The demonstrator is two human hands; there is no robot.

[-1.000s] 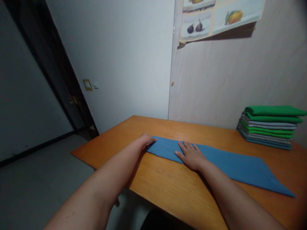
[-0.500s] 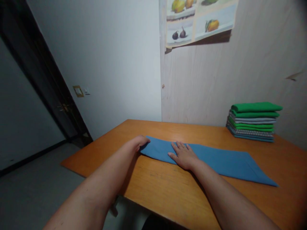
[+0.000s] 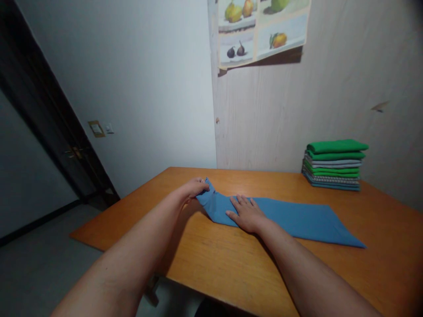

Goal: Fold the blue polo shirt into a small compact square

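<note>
A long blue cloth (image 3: 299, 219), folded into a strip, lies across the wooden table. Its left end is lifted and creased where my left hand (image 3: 194, 189) pinches it, thumb on the near side. My right hand (image 3: 247, 214) rests flat on the strip, a little left of its middle, with fingers spread and palm down. To the right of that hand the cloth lies flat and tapers to a point at its near right corner.
A stack of folded cloths (image 3: 333, 165), green, grey, checked and blue, stands at the table's back right. The wooden table (image 3: 211, 259) meets a wall behind, where a sheet of fruit pictures (image 3: 264, 33) hangs. A dark door (image 3: 62, 119) is at far left.
My left hand has raised the left end of the blue cloth off the table and bent it upward. My right hand stays pressed on the strip. The view has shifted slightly.
</note>
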